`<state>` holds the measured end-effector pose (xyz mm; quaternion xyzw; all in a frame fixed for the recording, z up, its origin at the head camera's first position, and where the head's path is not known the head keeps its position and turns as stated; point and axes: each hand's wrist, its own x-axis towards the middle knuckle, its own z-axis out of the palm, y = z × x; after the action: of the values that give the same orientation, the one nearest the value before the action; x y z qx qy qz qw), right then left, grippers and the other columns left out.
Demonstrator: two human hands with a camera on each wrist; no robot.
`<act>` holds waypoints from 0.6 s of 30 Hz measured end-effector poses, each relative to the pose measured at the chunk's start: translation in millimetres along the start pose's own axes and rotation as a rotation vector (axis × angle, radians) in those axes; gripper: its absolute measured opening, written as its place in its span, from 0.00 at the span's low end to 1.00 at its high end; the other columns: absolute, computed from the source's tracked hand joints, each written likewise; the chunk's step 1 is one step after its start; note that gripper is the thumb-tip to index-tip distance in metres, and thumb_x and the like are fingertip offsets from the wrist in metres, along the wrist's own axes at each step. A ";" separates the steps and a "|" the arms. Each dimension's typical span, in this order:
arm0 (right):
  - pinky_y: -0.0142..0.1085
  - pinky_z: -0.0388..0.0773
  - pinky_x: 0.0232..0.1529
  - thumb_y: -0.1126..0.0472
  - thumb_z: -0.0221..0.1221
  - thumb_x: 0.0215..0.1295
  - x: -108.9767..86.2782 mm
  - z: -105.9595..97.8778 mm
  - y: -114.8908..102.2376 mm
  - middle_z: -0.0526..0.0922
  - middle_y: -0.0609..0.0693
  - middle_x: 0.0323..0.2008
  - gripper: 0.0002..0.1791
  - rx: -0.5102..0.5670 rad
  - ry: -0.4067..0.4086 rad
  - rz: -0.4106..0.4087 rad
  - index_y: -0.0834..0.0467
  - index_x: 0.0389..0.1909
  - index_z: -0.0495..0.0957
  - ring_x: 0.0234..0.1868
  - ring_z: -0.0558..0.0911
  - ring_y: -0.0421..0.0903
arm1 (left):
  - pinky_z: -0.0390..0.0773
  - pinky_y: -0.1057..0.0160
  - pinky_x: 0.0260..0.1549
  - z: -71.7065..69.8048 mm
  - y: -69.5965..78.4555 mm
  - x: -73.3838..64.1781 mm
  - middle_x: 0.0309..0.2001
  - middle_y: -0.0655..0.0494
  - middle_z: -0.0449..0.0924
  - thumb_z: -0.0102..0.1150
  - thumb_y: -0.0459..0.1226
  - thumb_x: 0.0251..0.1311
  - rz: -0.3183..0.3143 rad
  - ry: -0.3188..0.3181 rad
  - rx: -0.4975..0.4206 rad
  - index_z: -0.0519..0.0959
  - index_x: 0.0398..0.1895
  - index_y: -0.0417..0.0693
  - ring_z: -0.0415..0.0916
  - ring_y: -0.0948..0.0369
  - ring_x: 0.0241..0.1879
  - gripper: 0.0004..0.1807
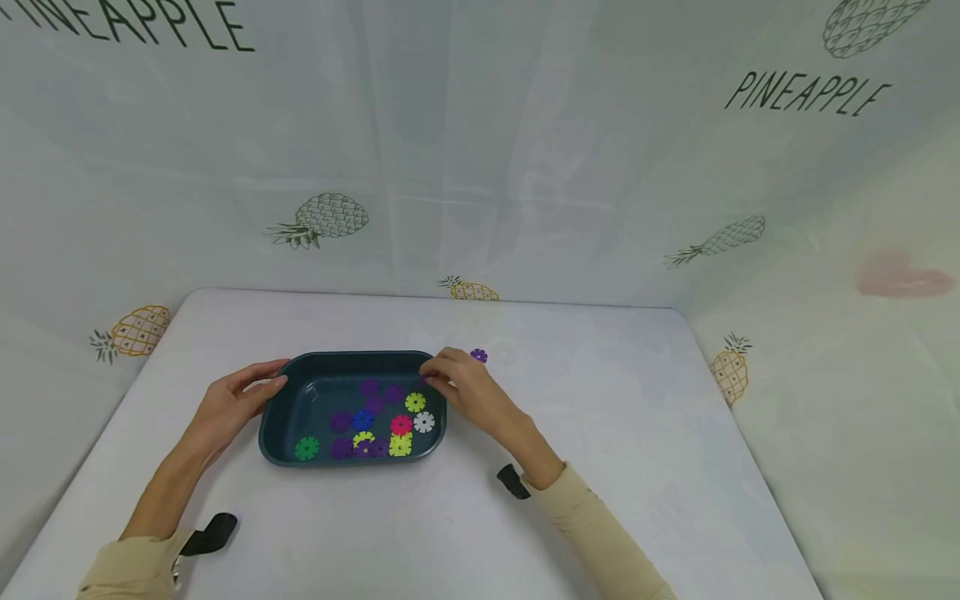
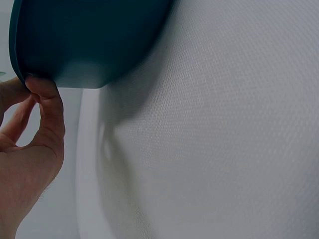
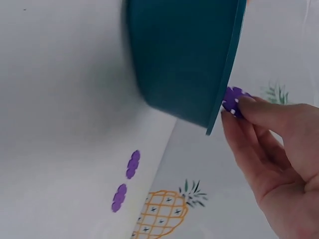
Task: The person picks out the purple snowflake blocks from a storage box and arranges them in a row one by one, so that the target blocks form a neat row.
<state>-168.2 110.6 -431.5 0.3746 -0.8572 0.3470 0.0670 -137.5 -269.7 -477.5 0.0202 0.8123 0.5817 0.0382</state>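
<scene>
A dark teal tray (image 1: 296, 408) stands on the table, holding several flower-shaped plastic discs in purple, yellow, blue, red, white and green. My left hand (image 1: 238, 404) grips the tray's left rim between thumb and fingers; the left wrist view shows the thumb (image 2: 47, 92) against the outer side. Over the tray's far right corner, my right hand (image 1: 472, 392) pinches a purple disc (image 3: 233, 101) at the rim. Most of that disc is hidden behind the fingers in the head view.
Two purple discs, a nearer one (image 3: 133, 164) and another (image 3: 119, 197), lie on the table beyond the tray's right end. The white table (image 1: 600, 417) backs onto a pale curtain (image 1: 525, 167) printed with pineapples.
</scene>
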 end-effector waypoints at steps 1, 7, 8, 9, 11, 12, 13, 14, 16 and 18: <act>0.27 0.80 0.46 0.73 0.64 0.67 -1.0 -0.7 2.2 0.84 0.53 0.40 0.07 0.013 0.021 0.012 0.65 0.45 0.85 0.41 0.83 0.45 | 0.79 0.77 0.43 0.0 -0.1 0.0 0.52 0.70 0.75 0.58 0.44 0.75 0.001 0.001 -0.002 0.72 0.71 0.38 0.80 0.74 0.45 0.28; 0.29 0.82 0.48 0.72 0.65 0.68 -5.7 -5.1 14.8 0.84 0.52 0.41 0.08 0.067 0.131 0.118 0.64 0.46 0.85 0.43 0.85 0.44 | 0.79 0.76 0.42 -0.2 -1.6 0.7 0.51 0.70 0.75 0.58 0.43 0.75 0.000 0.004 -0.008 0.72 0.70 0.39 0.79 0.74 0.44 0.27; 0.30 0.82 0.48 0.72 0.65 0.68 -6.5 -5.9 17.0 0.84 0.52 0.41 0.08 0.075 0.145 0.137 0.64 0.46 0.85 0.43 0.85 0.44 | 0.79 0.76 0.42 -0.3 -1.7 0.7 0.51 0.70 0.75 0.58 0.43 0.75 -0.002 0.005 -0.006 0.72 0.70 0.39 0.79 0.74 0.43 0.26; 0.31 0.82 0.48 0.71 0.65 0.68 -7.5 -6.5 19.4 0.84 0.52 0.41 0.09 0.079 0.156 0.157 0.64 0.47 0.85 0.44 0.85 0.44 | 0.79 0.76 0.42 -0.4 -1.8 0.6 0.51 0.70 0.75 0.58 0.44 0.75 -0.001 0.004 -0.005 0.72 0.70 0.39 0.79 0.75 0.44 0.27; 0.32 0.83 0.49 0.71 0.65 0.68 -9.5 -7.4 24.7 0.84 0.52 0.41 0.09 0.089 0.175 0.196 0.63 0.47 0.85 0.44 0.85 0.44 | 0.79 0.76 0.43 -0.6 -1.7 0.3 0.52 0.70 0.75 0.58 0.44 0.76 -0.001 0.004 -0.003 0.72 0.70 0.39 0.79 0.75 0.44 0.27; 0.33 0.83 0.49 0.71 0.65 0.68 -10.6 -7.9 27.4 0.84 0.52 0.42 0.09 0.094 0.184 0.211 0.63 0.47 0.85 0.44 0.85 0.44 | 0.79 0.76 0.43 -0.7 -1.6 0.1 0.52 0.71 0.75 0.58 0.44 0.76 0.001 0.004 -0.003 0.72 0.70 0.39 0.79 0.75 0.45 0.27; 0.33 0.83 0.49 0.70 0.65 0.68 -11.7 -8.3 30.3 0.85 0.52 0.42 0.09 0.093 0.193 0.225 0.63 0.47 0.85 0.44 0.85 0.44 | 0.79 0.76 0.43 -0.6 -1.4 -0.2 0.52 0.71 0.75 0.57 0.44 0.76 0.004 0.004 0.000 0.72 0.70 0.39 0.79 0.76 0.45 0.27; 0.34 0.83 0.49 0.70 0.66 0.67 -13.0 -8.7 33.5 0.85 0.52 0.42 0.09 0.090 0.203 0.238 0.63 0.47 0.85 0.44 0.85 0.44 | 0.79 0.77 0.43 -0.5 -1.3 -0.2 0.52 0.70 0.75 0.57 0.44 0.76 0.006 0.003 -0.001 0.72 0.70 0.39 0.79 0.76 0.45 0.27; 0.35 0.84 0.47 0.70 0.66 0.67 -15.7 -9.7 40.0 0.85 0.53 0.42 0.09 0.080 0.226 0.260 0.63 0.47 0.85 0.43 0.84 0.45 | 0.79 0.76 0.44 0.0 -0.9 0.0 0.52 0.70 0.75 0.57 0.44 0.76 0.009 0.000 -0.004 0.72 0.70 0.39 0.79 0.76 0.46 0.27; 0.36 0.85 0.46 0.69 0.67 0.67 -18.3 -10.9 46.8 0.86 0.52 0.42 0.09 0.067 0.246 0.283 0.62 0.47 0.85 0.43 0.84 0.46 | 0.79 0.76 0.44 1.0 -0.6 0.6 0.53 0.69 0.75 0.57 0.45 0.76 0.011 -0.002 -0.008 0.72 0.70 0.39 0.79 0.76 0.46 0.27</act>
<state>-189.0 151.0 -455.7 0.2070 -0.8747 0.4245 0.1094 -138.1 -268.9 -478.3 0.0251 0.8097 0.5852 0.0357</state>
